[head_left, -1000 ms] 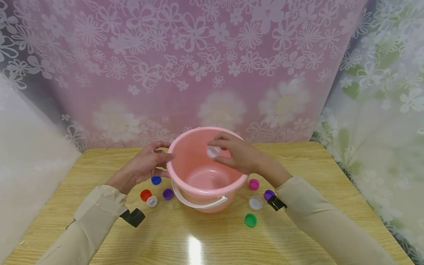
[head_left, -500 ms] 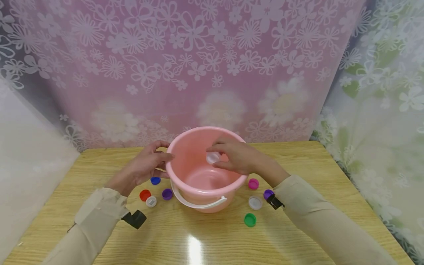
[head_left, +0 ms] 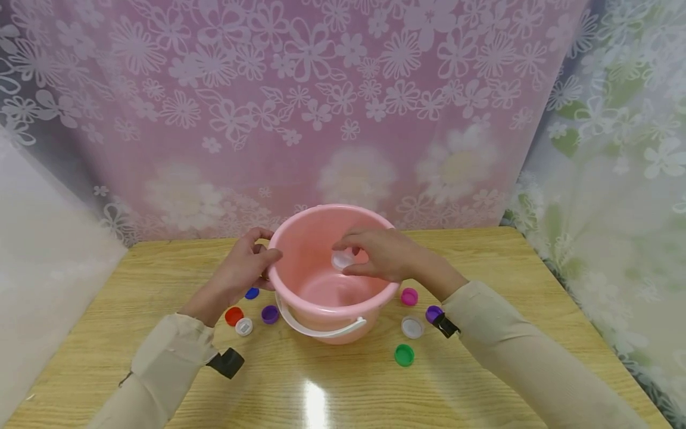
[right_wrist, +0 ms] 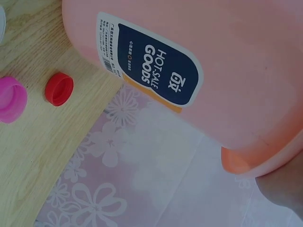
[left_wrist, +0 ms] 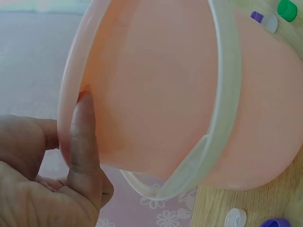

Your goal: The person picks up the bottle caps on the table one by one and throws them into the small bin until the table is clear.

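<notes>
A pink bucket (head_left: pixel 332 310) with a white handle (head_left: pixel 327 330) stands on the table in the head view. At its left rim my left hand (head_left: pixel 238 265) grips the edge; the left wrist view shows the rim (left_wrist: pixel 71 90) between thumb and fingers. My right hand (head_left: pixel 386 253) reaches over the right rim. Between its thumb and fingers it pinches a clear whitish cap (head_left: pixel 341 261), held inside the bucket above the bottom. In the right wrist view the bucket's labelled side (right_wrist: pixel 156 61) fills much of the frame, and most of the hand is hidden behind the rim.
Left of the bucket lie blue (head_left: pixel 252 292), red (head_left: pixel 234 316), white (head_left: pixel 243 326) and purple (head_left: pixel 270 314) caps. On its right are pink (head_left: pixel 409 296), purple (head_left: pixel 433 313), whitish (head_left: pixel 412 327) and green (head_left: pixel 404 355) ones. A floral curtain (head_left: pixel 343 119) hangs behind the table (head_left: pixel 257 387).
The right hand and the clear cap have sunk slightly deeper into the bucket. The left wrist has shifted a little rightward, its hand staying on the rim.
</notes>
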`<state>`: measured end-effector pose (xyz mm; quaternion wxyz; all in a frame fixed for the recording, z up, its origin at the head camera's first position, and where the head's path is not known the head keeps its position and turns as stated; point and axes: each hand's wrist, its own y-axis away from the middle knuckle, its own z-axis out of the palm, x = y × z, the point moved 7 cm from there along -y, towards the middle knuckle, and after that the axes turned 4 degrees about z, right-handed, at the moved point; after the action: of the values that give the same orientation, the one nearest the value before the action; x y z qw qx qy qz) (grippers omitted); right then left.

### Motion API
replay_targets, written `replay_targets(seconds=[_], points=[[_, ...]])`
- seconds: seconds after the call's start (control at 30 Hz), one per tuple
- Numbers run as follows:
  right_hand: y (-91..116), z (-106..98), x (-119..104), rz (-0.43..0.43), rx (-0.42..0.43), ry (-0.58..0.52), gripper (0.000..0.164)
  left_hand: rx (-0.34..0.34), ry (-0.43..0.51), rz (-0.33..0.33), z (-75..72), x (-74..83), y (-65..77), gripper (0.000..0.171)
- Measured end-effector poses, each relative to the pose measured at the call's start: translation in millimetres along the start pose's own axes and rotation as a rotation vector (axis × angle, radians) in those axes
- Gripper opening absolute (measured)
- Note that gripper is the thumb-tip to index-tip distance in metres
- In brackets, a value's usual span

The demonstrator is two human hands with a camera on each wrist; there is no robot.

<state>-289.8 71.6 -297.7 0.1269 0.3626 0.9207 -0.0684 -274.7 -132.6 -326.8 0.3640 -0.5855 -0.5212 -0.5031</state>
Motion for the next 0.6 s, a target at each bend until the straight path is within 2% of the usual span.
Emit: replay_targets(seconds=[0.17, 0.37, 0.5, 0.6], points=[[-0.4, -0.9, -0.9, 0.008, -0.011, 0.001, 0.044, 0.040, -0.031, 0.024, -0.6, 2.6, 1.4, 0.039], [0.6, -2.8, 0.8, 0.013, 0.003, 0.002, 0.045, 0.094, -0.068, 0.015, 0.3, 4.0, 0.6, 0.036], [2.6, -3.5, 3.3, 0.019, 0.030, -0.011, 0.040, 0.076, -0.026, 0.015, 1.7, 2.4, -1.7, 0.037], [3.3, -4.4, 3.9, 0.011, 0.052, -0.045, 0.037, 0.038, 0.031, -0.003, 2.2, -1.3, -3.2, 0.039]])
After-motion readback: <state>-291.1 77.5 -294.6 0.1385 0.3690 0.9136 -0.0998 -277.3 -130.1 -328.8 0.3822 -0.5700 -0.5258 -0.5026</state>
